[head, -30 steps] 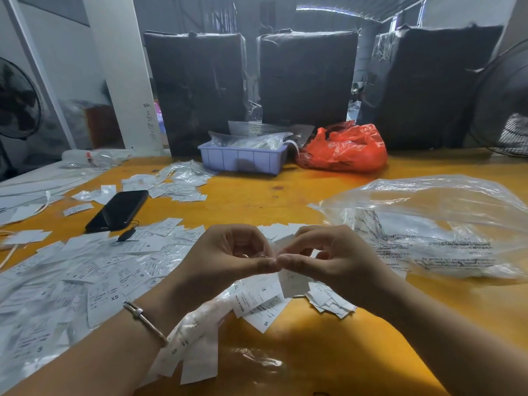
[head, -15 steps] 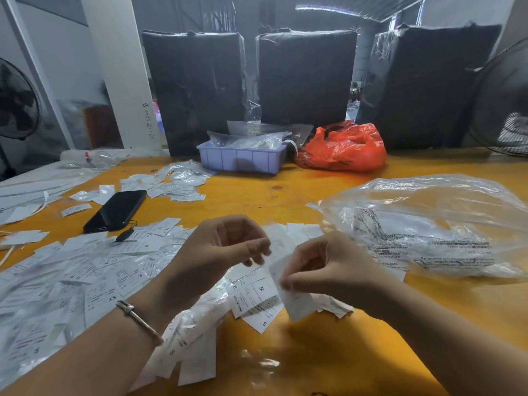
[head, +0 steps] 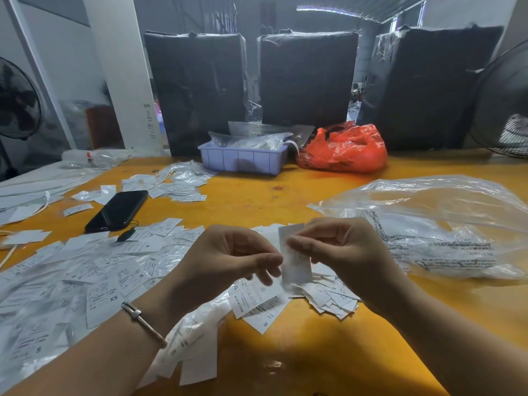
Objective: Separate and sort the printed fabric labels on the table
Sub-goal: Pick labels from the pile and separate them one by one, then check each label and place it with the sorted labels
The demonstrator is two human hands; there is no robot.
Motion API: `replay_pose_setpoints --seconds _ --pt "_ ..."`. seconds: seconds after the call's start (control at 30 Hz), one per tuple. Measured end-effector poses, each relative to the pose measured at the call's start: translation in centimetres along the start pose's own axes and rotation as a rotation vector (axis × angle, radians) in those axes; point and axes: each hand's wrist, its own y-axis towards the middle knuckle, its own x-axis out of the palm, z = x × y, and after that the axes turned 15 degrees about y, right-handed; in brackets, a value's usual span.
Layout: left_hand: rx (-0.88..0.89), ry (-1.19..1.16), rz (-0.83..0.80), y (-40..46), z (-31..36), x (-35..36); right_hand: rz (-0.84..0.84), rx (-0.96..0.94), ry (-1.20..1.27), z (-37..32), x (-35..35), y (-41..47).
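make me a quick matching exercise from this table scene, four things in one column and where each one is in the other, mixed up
Things:
1. black phone
2. red plastic bag
3. lavender plastic bin
4. clear plastic bag

Places:
A. at the right of the table, beside the right hand
B. at the far edge, centre, packets piled in it
C. at the left, face up among scattered labels
D. at the far edge, just right of the bin

Pairs: 1-C, 2-D, 3-B, 4-A
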Motion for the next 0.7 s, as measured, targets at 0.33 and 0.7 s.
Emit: replay_pose_setpoints --seconds 0.33,0.7 --pt "0.035 -0.018 0.034 -0.1 0.3 0.3 0.17 -0.328 0.009 -2.2 -0.6 -0.3" --pt "0.048 0.028 0.025 -0.1 0.1 0.3 0.088 -0.486 -0.41 -2.7 0.7 -1.3"
